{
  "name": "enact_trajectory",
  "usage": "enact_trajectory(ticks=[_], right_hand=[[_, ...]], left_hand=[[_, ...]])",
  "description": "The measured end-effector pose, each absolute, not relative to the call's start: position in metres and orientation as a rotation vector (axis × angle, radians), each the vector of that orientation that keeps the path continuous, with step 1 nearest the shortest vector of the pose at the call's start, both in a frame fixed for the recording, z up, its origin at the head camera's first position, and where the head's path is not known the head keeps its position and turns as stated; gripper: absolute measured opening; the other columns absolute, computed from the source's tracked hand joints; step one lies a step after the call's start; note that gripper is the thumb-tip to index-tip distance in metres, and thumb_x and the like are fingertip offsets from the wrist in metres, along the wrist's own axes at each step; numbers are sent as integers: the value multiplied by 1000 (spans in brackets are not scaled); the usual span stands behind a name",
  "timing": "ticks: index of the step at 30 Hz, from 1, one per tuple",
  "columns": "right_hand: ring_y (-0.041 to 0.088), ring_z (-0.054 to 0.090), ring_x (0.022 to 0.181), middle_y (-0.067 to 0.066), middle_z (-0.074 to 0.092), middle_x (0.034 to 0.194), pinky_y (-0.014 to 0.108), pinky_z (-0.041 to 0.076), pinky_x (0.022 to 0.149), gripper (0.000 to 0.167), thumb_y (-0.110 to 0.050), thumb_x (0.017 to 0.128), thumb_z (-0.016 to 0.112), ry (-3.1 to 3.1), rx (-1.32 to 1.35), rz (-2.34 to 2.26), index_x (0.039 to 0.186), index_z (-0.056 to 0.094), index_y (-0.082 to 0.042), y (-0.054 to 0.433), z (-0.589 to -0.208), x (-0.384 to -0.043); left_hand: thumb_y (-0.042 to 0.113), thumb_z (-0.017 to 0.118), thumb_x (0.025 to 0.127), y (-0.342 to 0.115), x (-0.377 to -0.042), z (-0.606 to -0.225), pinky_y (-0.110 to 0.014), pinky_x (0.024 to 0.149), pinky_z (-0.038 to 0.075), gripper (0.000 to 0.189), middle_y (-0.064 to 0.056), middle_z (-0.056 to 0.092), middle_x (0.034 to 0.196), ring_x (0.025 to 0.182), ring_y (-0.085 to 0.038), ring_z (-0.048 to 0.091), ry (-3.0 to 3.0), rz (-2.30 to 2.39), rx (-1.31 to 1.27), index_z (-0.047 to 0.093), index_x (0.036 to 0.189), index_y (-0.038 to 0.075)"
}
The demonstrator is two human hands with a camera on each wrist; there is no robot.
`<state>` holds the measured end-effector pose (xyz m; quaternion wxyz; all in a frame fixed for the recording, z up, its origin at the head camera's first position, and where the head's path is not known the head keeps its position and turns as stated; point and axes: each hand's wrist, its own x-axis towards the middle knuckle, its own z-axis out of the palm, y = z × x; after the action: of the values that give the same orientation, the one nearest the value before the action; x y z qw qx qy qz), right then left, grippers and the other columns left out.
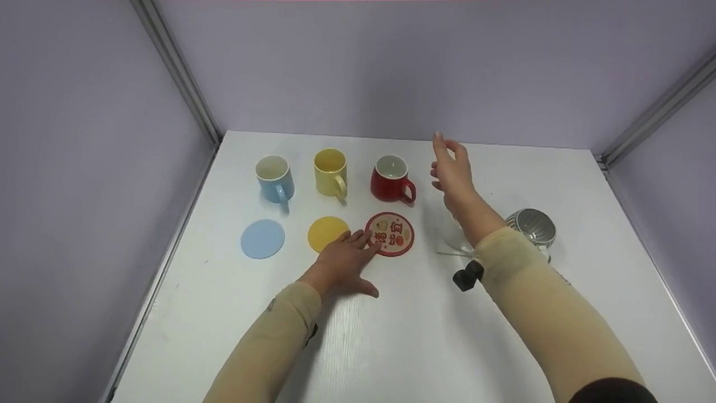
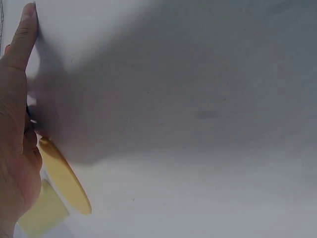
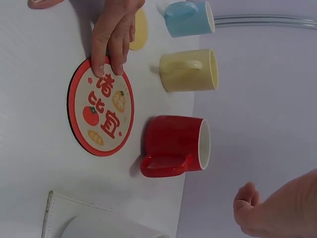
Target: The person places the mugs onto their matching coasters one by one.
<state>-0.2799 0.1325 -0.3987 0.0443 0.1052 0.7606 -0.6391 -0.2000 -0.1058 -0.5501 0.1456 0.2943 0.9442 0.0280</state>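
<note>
My left hand [image 1: 345,265] lies low over the table, its fingertips touching the left edge of a round red-rimmed coaster [image 1: 398,235] printed with red characters. Beside it, partly covered by that hand, is a yellow coaster [image 1: 326,233]. Raised above the table, right of a red mug [image 1: 386,187], my right hand [image 1: 454,176] has loosely bent fingers and holds nothing. The red mug stands behind the red-rimmed coaster, its handle [image 3: 166,166] apart from both hands. Under my right forearm, a white cup [image 3: 104,225] is partly seen on a stitched white square mat [image 3: 64,208].
A yellow mug [image 1: 329,178] and a light blue mug [image 1: 274,184] stand in the back row. In front of the blue mug lies a blue coaster [image 1: 262,239]. A ribbed silver cup [image 1: 534,226] sits at the right, partly behind my sleeve. Walls enclose the white table [image 1: 190,330].
</note>
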Motion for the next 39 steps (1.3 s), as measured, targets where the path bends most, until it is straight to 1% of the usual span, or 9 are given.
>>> enact_trajectory(ticks=[5,11,16,19,21,26,30,34,39], right_hand=[[34,47,144,18,37,162,42,47,114,88,-72,105,39,2267,412,-1933,170,15,-17,124,-413,-286],[37,47,142,24,36,161,36,51,103,86,-69,107,37,2162,486,-1922,170,13,-14,117,-426,-283],[29,55,119,26,41,154,31,53,90,86,-68,108,32,2131,534,-1837,170,10,-12,112,-432,-280],[23,55,99,27,43,151,30,54,82,87,-69,108,30,2119,567,-1798,170,10,-11,109,-437,-279],[21,55,93,27,44,148,29,54,79,87,-69,108,29,2107,578,-1786,170,9,-11,106,-441,-278],[19,55,85,16,51,120,27,55,74,87,-69,108,30,2067,587,-1778,170,10,-11,100,-450,-277],[16,53,76,8,50,103,25,53,68,83,-69,108,30,2033,584,-1800,167,18,-11,99,-457,-278],[15,52,72,8,51,98,24,51,63,80,-68,108,28,2010,568,-1802,160,30,-8,98,-462,-280],[17,53,76,9,51,100,27,53,73,78,-69,108,26,1970,563,-1808,144,46,-3,96,-469,-281]], left_hand=[[86,69,77,-107,-196,-552,-44,132,9,116,-2,16,176,163,-24,15,2714,112,848,29,169,28],[90,66,76,-109,-192,-554,-44,132,10,118,-3,16,176,162,-24,16,2718,106,873,28,169,28],[91,65,75,-112,-189,-555,-45,132,9,119,-1,15,177,163,-23,15,2720,135,872,28,169,29],[91,65,75,-115,-187,-556,-45,132,9,119,1,14,177,163,-22,14,2714,154,864,27,170,31],[92,63,75,-117,-185,-557,-45,132,8,119,1,13,177,163,-21,13,2710,156,857,26,170,31],[94,62,73,-120,-182,-560,-46,132,9,120,1,14,177,163,-21,14,2713,171,848,27,169,32],[94,61,72,-119,-182,-561,-45,132,9,120,2,14,177,163,-21,14,2715,185,845,27,169,31],[93,63,73,-119,-182,-561,-44,132,9,120,1,14,177,163,-21,13,2704,172,844,28,169,30],[89,67,76,-121,-181,-558,-44,132,9,117,-1,15,177,163,-22,13,2695,147,853,30,169,28]])
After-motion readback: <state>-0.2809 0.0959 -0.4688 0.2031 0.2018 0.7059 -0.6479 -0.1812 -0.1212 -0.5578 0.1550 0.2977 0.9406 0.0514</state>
